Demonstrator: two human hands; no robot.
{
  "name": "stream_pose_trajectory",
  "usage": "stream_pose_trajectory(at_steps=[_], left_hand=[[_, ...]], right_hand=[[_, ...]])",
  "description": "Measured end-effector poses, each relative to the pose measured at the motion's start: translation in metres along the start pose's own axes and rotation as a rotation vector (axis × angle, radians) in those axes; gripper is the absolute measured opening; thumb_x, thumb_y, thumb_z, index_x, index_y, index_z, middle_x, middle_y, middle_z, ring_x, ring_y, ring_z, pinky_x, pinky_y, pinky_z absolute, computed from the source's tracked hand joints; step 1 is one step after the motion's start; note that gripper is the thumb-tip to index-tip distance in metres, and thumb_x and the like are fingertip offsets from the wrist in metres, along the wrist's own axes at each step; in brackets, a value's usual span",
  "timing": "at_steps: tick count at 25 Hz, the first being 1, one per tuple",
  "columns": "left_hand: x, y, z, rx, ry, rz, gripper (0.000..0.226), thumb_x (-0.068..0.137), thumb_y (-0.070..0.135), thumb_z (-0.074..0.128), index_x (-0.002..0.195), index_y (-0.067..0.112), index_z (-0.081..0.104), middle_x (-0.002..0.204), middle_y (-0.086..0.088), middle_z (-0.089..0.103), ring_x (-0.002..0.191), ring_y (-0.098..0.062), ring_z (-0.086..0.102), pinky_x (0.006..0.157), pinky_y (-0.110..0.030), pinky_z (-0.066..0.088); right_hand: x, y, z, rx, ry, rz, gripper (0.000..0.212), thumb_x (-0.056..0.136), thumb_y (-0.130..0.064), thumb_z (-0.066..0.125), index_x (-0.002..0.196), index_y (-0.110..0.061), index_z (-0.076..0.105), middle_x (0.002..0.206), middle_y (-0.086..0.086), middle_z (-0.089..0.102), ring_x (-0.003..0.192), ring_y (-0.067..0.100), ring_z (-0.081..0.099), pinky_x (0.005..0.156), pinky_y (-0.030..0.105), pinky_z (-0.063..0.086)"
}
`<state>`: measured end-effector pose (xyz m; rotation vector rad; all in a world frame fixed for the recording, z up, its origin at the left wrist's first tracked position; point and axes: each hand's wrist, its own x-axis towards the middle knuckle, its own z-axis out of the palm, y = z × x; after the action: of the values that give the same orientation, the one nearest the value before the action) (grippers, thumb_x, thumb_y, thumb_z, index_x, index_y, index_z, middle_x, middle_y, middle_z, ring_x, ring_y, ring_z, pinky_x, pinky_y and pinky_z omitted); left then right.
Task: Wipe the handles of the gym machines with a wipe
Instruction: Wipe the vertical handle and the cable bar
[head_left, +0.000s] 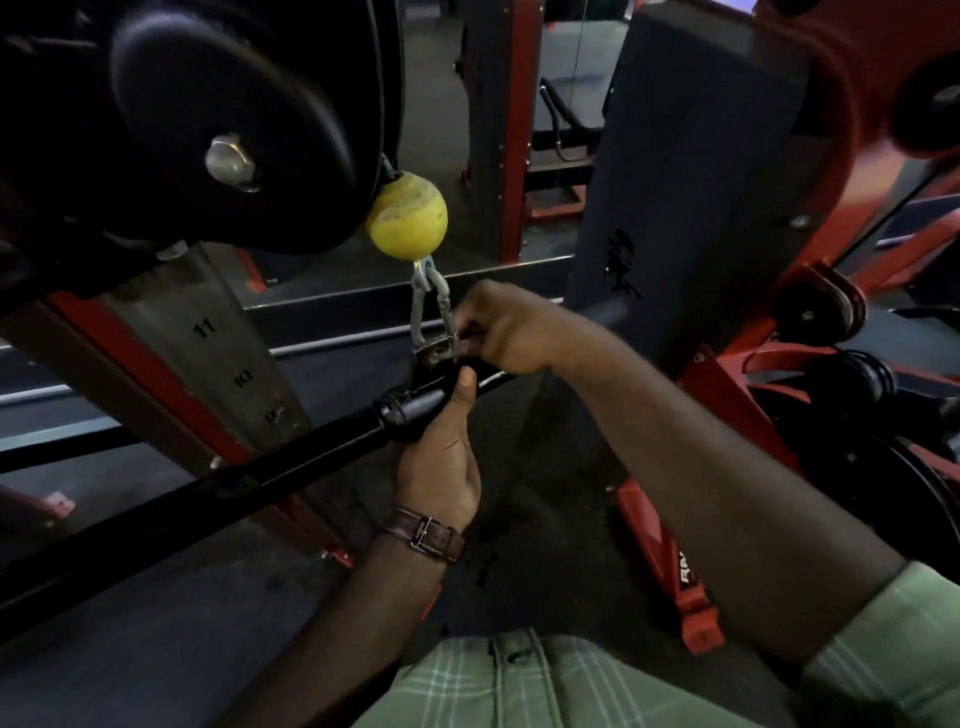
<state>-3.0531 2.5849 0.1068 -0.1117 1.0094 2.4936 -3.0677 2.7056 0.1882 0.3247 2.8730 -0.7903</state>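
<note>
Handle bar (291, 457), long and black, runs from 8 o'clock up toward centre of the head view, hanging off a silver carabiner (430, 312) under the yellow stopper ball (407, 215) at about 11 o'clock from centre. Only one view, so all from here.

Left hand (441, 457), watch (426, 535) on the wrist, comes up from 6 o'clock and grasps the bar just beside its collar, thumb laid up along the tube. Right hand (506, 330) sits at 1 o'clock of the left one, fingers curled in at the clip and the bar's swivel bracket; grasping there, though whether it pinches the clip gate or the bracket I cannot tell. No wipe visible in either hand; might be hidden in the right fist, can't say.

Step, as I judge it: steadying or handling the bar's attachment, not wiping yet. Next move calls for a wipe in hand, then a wrapped grip slid along the tube toward 8 o'clock, with the other hand holding the bar from swinging on the clip.

Red machine frame (722, 410) at 3 o'clock, numbered weight post (228, 353) at 9 o'clock.
</note>
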Motion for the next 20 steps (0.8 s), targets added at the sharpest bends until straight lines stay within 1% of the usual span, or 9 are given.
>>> stream_pose_trajectory(at_steps=[2,4,6,8,10,11,14,17,20], left_hand=[[-0.002,0.001,0.004,0.041,-0.004,0.008,0.031,0.090,-0.009,0.058,0.094,0.021,0.068,0.091,0.011,0.077,0.089,0.000,0.070,0.091,-0.024,0.052],[0.003,-0.002,-0.001,0.063,-0.036,0.010,0.023,0.083,0.001,0.070,0.090,0.022,0.075,0.095,0.010,0.077,0.093,0.000,0.070,0.097,-0.029,0.046],[0.008,-0.003,-0.011,0.108,-0.103,-0.009,0.028,0.071,0.031,0.087,0.098,0.027,0.078,0.117,0.004,0.073,0.115,-0.007,0.064,0.109,-0.033,0.039],[0.004,0.001,-0.009,0.236,-0.186,-0.058,0.034,0.084,0.049,0.073,0.113,0.031,0.069,0.128,-0.007,0.068,0.121,-0.015,0.062,0.110,-0.033,0.042],[0.005,0.000,-0.012,0.265,-0.085,0.032,0.025,0.101,0.027,0.052,0.119,0.020,0.068,0.104,-0.003,0.075,0.093,-0.004,0.072,0.086,-0.016,0.053],[0.000,0.001,-0.008,0.222,-0.060,0.023,0.023,0.098,0.017,0.055,0.109,0.016,0.076,0.091,0.004,0.076,0.082,0.001,0.072,0.074,-0.013,0.054],[-0.003,-0.005,0.004,0.160,-0.156,-0.104,0.014,0.083,0.012,0.074,0.082,0.025,0.081,0.089,0.008,0.077,0.087,-0.003,0.073,0.074,-0.021,0.057],[-0.002,-0.011,0.009,0.211,-0.112,-0.104,0.029,0.093,-0.010,0.055,0.097,0.015,0.070,0.076,0.011,0.076,0.075,0.002,0.071,0.063,-0.010,0.052],[-0.001,-0.018,0.011,0.193,-0.085,-0.172,0.017,0.091,-0.004,0.062,0.100,0.009,0.070,0.078,0.005,0.077,0.076,-0.005,0.073,0.058,-0.013,0.053]], right_hand=[[0.011,0.009,-0.004,-0.067,0.004,0.117,0.027,0.094,-0.012,0.061,0.074,-0.028,0.055,0.089,-0.002,0.062,0.085,0.013,0.062,0.079,0.032,0.052],[0.013,0.012,0.000,-0.133,0.073,0.220,0.021,0.093,-0.017,0.063,0.077,-0.026,0.055,0.091,-0.001,0.060,0.080,0.014,0.059,0.070,0.032,0.049],[0.003,0.001,0.015,-0.084,0.197,0.078,0.006,0.092,-0.014,0.061,0.088,-0.017,0.062,0.082,-0.008,0.053,0.076,0.009,0.051,0.069,0.028,0.041],[-0.015,-0.004,0.028,0.053,0.287,-0.065,0.011,0.088,-0.008,0.063,0.090,-0.018,0.068,0.080,-0.011,0.058,0.076,0.006,0.055,0.070,0.025,0.044],[-0.021,0.019,0.030,0.094,0.379,-0.059,0.016,0.088,-0.008,0.067,0.086,-0.023,0.069,0.080,-0.013,0.064,0.078,0.001,0.061,0.074,0.022,0.052],[-0.020,0.037,0.032,0.085,0.459,0.004,0.014,0.089,-0.012,0.069,0.086,-0.026,0.069,0.081,-0.013,0.066,0.079,0.000,0.063,0.076,0.023,0.054],[-0.027,0.060,0.050,0.155,0.742,0.117,0.009,0.089,-0.017,0.069,0.090,-0.026,0.072,0.089,-0.009,0.071,0.085,0.004,0.066,0.080,0.032,0.057],[-0.041,0.052,0.070,0.201,0.780,-0.008,0.017,0.086,-0.007,0.069,0.100,-0.017,0.074,0.100,-0.004,0.072,0.095,0.008,0.066,0.086,0.026,0.054],[-0.049,0.061,0.076,0.274,0.951,0.067,0.022,0.085,0.000,0.069,0.102,-0.013,0.075,0.102,-0.002,0.069,0.094,0.002,0.063,0.085,0.025,0.054]])
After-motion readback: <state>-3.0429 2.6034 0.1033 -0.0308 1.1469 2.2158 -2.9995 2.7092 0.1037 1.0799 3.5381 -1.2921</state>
